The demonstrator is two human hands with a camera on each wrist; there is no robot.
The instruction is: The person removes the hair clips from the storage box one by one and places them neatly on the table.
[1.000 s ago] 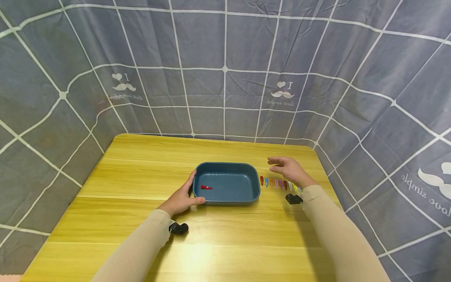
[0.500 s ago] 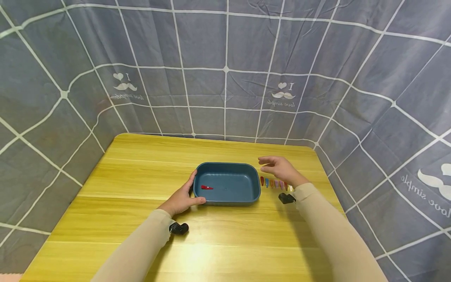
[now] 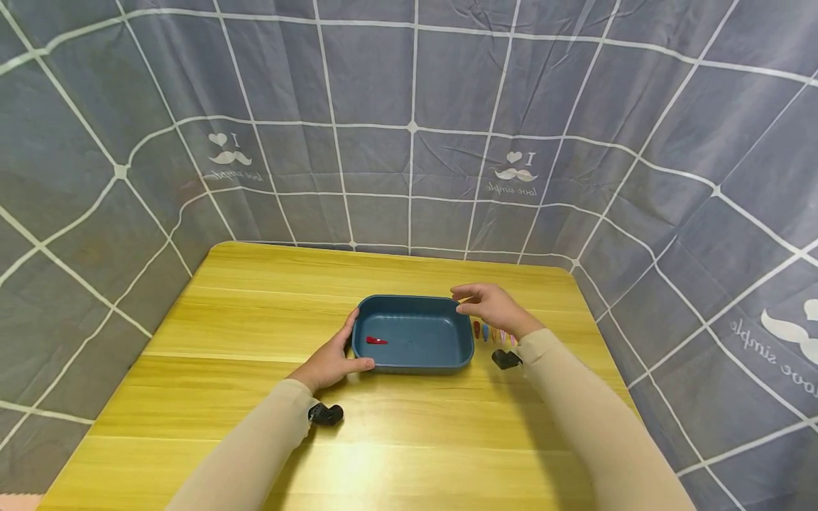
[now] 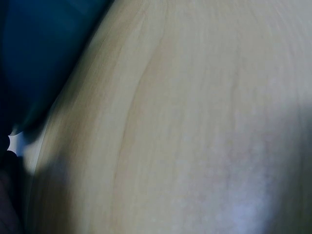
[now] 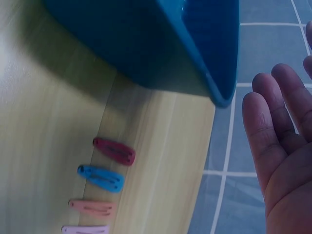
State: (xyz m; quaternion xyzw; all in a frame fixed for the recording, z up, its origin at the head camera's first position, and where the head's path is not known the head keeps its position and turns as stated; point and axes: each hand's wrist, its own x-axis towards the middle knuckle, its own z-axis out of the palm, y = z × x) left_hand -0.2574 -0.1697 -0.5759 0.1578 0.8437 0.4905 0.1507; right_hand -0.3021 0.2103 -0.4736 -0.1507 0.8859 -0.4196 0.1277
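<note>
A dark blue plastic basin [image 3: 409, 367] stands on the table in the head view, a red snap hair clip [image 3: 376, 341] lying inside toward its left end. My left hand [image 3: 329, 363] holds the basin's left end, thumb along the front rim and fingers against the side wall. My right hand [image 3: 493, 306] hovers at the basin's back right corner, fingers loosely extended and nothing visible between them. Below it runs a row of snap hair clips, with a dark red clip [image 5: 114, 151], a blue clip [image 5: 101, 178] and an orange-pink clip [image 5: 91, 208] in the right wrist view.
The wood-grain table [image 3: 268, 298] carries the basin and clips. A grey curtain [image 3: 377, 163] with white grid lines hangs behind and along both sides. Small black cameras sit at the left wrist [image 3: 326, 414] and right wrist [image 3: 507, 359].
My right hand has moved left from above the clip row to the basin's right corner, its forearm now hiding the row's right-hand clips. The left hand and basin stay put.
</note>
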